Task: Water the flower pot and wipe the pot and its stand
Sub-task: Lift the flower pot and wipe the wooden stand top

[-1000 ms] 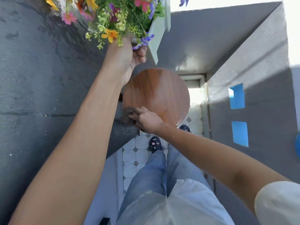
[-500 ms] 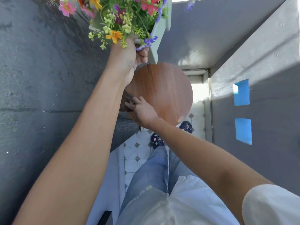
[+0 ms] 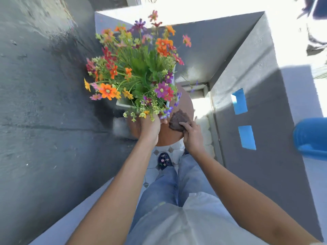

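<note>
The person stands over a round wooden stand (image 3: 169, 137) in a narrow corner between dark grey walls. The left hand (image 3: 150, 127) is closed on the near rim of the flower pot (image 3: 123, 104), a pale square pot that is almost hidden under its orange, purple and red flowers (image 3: 138, 68). The pot is over the far left part of the stand; whether it rests fully on the wooden top or is held a little above it, the picture does not show, because the flowers and the hand cover its base. The right hand (image 3: 192, 134) is closed on a dark brown cloth (image 3: 178, 119), bunched up, which lies on or just above the right part of the stand top, just beside the pot. Judging from this, the wiping of the stand is in hand or close to its end: the bare part of the wood looks clean, but the picture is blurred and small dirt would not show. Whether the pot has been wiped and the flowers have been watered cannot be told here; no wet soil is in view. At the right edge, well apart from the stand, there is a blue plastic vessel (image 3: 311, 137), perhaps for the water, but it is cut by the frame. What probably remains is to set the pot firmly in the middle of the stand and, if these steps are not yet done, to wipe the pot walls and to water.
</note>
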Demonstrator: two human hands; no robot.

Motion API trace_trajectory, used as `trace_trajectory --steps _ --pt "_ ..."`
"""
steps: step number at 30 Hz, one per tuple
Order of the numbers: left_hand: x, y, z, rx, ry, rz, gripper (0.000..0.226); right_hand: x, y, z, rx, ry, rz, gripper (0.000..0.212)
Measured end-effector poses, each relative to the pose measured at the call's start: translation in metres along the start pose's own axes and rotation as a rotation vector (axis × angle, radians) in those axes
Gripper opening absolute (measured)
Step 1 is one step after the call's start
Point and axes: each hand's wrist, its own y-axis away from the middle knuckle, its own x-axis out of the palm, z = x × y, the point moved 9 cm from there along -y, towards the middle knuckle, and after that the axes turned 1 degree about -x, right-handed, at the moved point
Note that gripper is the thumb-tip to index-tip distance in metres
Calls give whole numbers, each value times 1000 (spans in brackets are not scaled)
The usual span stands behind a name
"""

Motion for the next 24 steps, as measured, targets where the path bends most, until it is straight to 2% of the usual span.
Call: trace_trajectory --steps 5,9,14,19,24 --pt "19 28 26 -49 42 -14 27 -9 27 -16 144 -121 63 39" --pt "32 39 44 -127 141 -59 30 -39 46 -19 290 -228 -15 36" --pt "48 48 63 -167 212 -83 33 -76 78 -19 371 -310 -92 32" --pt "55 59 74 -187 160 -86 36 -101 108 -29 471 -441 -129 30" --pt "70 83 67 -186 22 -29 34 -154 118 -27 454 -554 -203 32"
